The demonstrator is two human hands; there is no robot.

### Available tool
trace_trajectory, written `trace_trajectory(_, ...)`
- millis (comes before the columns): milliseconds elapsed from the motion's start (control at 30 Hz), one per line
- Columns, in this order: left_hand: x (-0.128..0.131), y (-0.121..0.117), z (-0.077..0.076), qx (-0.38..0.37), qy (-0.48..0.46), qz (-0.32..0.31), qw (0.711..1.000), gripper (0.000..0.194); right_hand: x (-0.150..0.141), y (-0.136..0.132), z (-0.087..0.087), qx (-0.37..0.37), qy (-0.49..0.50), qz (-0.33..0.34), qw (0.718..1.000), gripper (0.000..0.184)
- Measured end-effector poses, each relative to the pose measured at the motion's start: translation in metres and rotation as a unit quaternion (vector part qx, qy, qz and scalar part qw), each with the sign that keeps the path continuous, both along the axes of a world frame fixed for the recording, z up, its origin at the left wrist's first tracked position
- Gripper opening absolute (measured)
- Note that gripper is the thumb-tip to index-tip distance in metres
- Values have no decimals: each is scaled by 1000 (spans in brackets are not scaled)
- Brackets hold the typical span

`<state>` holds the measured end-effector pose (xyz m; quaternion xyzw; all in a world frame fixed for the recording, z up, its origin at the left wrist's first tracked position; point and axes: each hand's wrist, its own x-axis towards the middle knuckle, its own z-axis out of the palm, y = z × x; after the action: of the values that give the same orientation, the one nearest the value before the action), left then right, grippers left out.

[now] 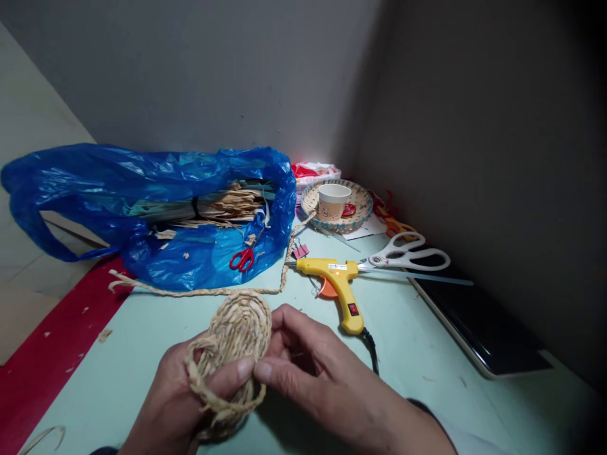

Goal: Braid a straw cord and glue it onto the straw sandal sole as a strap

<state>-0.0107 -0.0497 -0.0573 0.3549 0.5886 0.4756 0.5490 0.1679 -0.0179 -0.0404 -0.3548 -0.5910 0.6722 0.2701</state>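
Observation:
A coiled, braided straw slipper-like piece (241, 325) is held up near the front of the table, with an oval sole and a braided loop across its lower part. My left hand (177, 385) grips it from the left, its thumb pushed through under the loop onto the sole. On the right edge, my right hand (303, 360) pinches the braid between thumb and fingers, the two thumb tips nearly touching. Just beyond lies a long straw braid (190, 292), running along the bag's front and up toward the basket. The woven piece's underside is hidden.
A blue plastic bag (85, 183) holds straw bundles (232, 205), with small red scissors (243, 259) on it. To the right lie a yellow glue gun (348, 291), white scissors (412, 253) and a black tablet-like device (478, 325). Behind, a paper cup (332, 202) stands in a woven basket (365, 205).

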Motion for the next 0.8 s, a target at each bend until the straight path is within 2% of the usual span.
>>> trace_trajectory(133, -2, -2, 0, 2, 5, -47, 999, 28, 2, 4, -5, 35, -2, -11, 999, 20)
trace_trajectory(300, 1, 1, 3, 25, -35, 5, 999, 26, 7, 11, 0, 52, 25, 15, 998, 13)
trace_trajectory(400, 3, 4, 2, 28, -72, 35, 996, 28, 5, 10, 1, 50, 37, 23, 998, 26)
trace_trajectory(467, 5, 6, 1, 35, -84, 46, 995, 32, -1, 7, -1, 78, 13, 0, 997, 34)
trace_trajectory(600, 14, 6, 2, 49, -80, 53, 994, 34, -11, 2, -5, 128, 23, -76, 989, 23)
trace_trajectory(800, 32, 5, 8, 78, -65, 13, 995, 54, -6, 15, -7, 99, 75, -148, 981, 16)
